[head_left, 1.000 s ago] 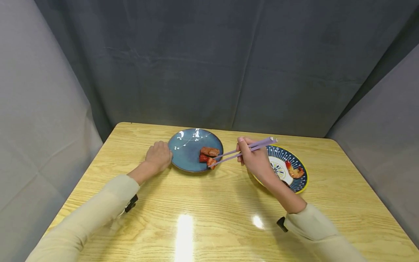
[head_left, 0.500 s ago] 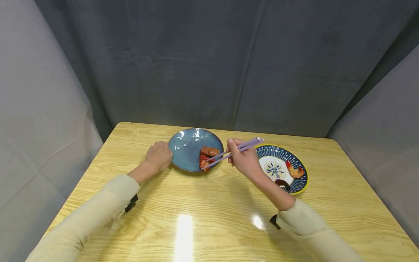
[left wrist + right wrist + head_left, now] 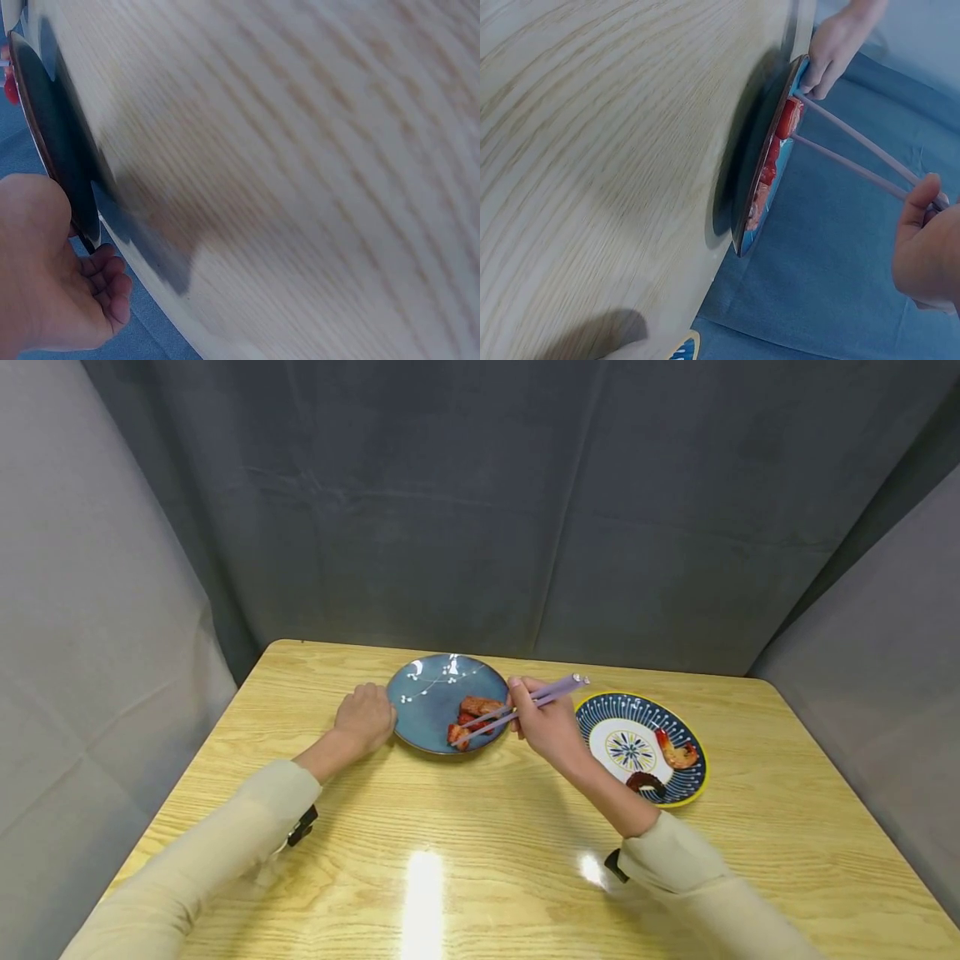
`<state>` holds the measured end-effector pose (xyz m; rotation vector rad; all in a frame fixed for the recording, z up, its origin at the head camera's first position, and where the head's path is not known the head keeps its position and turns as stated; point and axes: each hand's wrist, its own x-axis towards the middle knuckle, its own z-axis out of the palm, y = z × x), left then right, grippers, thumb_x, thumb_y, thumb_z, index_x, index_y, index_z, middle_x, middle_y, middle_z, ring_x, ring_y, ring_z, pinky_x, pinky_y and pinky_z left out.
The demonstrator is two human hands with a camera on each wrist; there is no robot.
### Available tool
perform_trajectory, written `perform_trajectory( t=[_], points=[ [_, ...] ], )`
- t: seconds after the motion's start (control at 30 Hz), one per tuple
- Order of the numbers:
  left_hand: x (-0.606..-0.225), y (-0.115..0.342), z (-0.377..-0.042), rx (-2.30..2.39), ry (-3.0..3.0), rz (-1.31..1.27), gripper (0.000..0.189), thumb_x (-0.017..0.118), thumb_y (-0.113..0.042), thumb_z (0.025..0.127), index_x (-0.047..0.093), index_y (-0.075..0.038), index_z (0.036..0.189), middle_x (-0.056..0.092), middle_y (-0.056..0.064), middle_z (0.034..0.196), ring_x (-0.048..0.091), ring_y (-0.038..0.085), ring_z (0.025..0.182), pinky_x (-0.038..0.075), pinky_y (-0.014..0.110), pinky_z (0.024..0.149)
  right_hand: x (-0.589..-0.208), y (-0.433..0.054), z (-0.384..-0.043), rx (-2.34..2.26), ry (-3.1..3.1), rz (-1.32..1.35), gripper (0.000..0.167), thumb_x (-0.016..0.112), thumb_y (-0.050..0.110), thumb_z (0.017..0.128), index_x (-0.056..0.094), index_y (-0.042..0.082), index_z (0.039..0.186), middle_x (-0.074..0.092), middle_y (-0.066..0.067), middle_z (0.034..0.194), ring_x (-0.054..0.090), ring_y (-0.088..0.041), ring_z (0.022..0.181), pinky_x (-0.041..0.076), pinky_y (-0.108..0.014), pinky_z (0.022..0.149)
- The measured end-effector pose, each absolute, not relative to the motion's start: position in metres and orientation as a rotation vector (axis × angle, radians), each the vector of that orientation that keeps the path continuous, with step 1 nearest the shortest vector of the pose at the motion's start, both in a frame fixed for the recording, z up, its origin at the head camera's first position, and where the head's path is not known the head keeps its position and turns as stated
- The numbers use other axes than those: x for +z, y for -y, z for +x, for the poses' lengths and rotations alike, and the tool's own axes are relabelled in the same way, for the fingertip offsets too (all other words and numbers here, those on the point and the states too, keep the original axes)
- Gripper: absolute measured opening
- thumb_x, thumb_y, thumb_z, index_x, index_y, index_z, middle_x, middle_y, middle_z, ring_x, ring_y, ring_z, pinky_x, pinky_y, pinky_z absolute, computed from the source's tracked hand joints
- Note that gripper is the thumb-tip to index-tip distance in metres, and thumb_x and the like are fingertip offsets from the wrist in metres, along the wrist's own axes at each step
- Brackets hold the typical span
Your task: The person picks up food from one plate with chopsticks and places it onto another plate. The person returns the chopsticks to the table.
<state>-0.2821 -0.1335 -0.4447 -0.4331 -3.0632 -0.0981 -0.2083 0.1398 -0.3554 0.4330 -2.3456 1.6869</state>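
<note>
While right fingers (image 3: 913, 216) grip chopsticks (image 3: 556, 691) | food piece (image 3: 457, 736) beyond them, at tips | left fingers (image 3: 114, 289) pinch plate (image 3: 420, 717)

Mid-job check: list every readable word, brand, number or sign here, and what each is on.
No readable text in any view.
The blue plate shows a white blossom branch, the patterned plate rays and a flower-like motif: decoration, not lettering.
Any marking on the purple chopsticks or the black wrist devices would be too small to read.
</note>
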Motion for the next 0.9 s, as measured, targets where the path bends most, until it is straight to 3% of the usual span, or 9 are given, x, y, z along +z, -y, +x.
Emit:
perform_trajectory(
  t=[0.2, 0.4, 0.67, 0.77, 0.9],
  points=[
    [-0.446, 0.134, -0.283, -0.099, 3.07, -0.431, 0.033, 0.038, -0.02, 0.104, 0.052, 0.01, 0.1, 0.043, 0.015, 0.086, 0.048, 0.031, 0.085, 0.048, 0.044, 0.074, -0.372, -0.138, -0.22, 1.644, 2.341, 0.455, 0.037, 0.053, 0.014, 0.104, 0.061, -0.007, 0.075, 0.055, -0.005, 0.053, 0.053, -0.021, 0.044, 0.039, -0.023, 0.039],
    [-0.446, 0.134, -0.283, -0.095, 3.068, -0.427, 0.033, 0.04, -0.02, 0.103, 0.052, 0.01, 0.098, 0.043, 0.015, 0.085, 0.049, 0.031, 0.085, 0.048, 0.044, 0.074, -0.375, -0.134, -0.224, 1.642, 2.34, 0.445, 0.037, 0.053, 0.015, 0.104, 0.06, -0.004, 0.073, 0.055, -0.016, 0.054, 0.054, -0.043, 0.048, 0.038, -0.024, 0.038],
    [-0.446, 0.133, -0.283, -0.089, 3.067, -0.432, 0.033, 0.04, -0.02, 0.103, 0.052, 0.01, 0.099, 0.042, 0.015, 0.085, 0.049, 0.032, 0.085, 0.048, 0.044, 0.073, -0.379, -0.131, -0.229, 1.641, 2.332, 0.463, 0.036, 0.054, 0.015, 0.103, 0.061, -0.004, 0.073, 0.053, -0.01, 0.053, 0.051, -0.019, 0.045, 0.036, -0.023, 0.039],
    [-0.447, 0.133, -0.284, -0.086, 3.066, -0.43, 0.033, 0.04, -0.02, 0.103, 0.052, 0.01, 0.099, 0.043, 0.015, 0.085, 0.05, 0.032, 0.086, 0.049, 0.045, 0.074, -0.373, -0.127, -0.225, 1.644, 2.356, 0.457, 0.034, 0.054, 0.01, 0.103, 0.06, -0.006, 0.074, 0.054, -0.016, 0.055, 0.05, -0.016, 0.046, 0.034, -0.022, 0.04],
    [-0.446, 0.133, -0.284, -0.077, 3.067, -0.433, 0.033, 0.04, -0.021, 0.103, 0.052, 0.01, 0.099, 0.043, 0.015, 0.085, 0.05, 0.032, 0.086, 0.049, 0.045, 0.073, -0.375, -0.126, -0.226, 1.619, 2.411, 0.44, 0.032, 0.054, 0.012, 0.103, 0.061, -0.006, 0.077, 0.054, -0.013, 0.056, 0.051, -0.014, 0.048, 0.034, -0.022, 0.042]
  ],
)
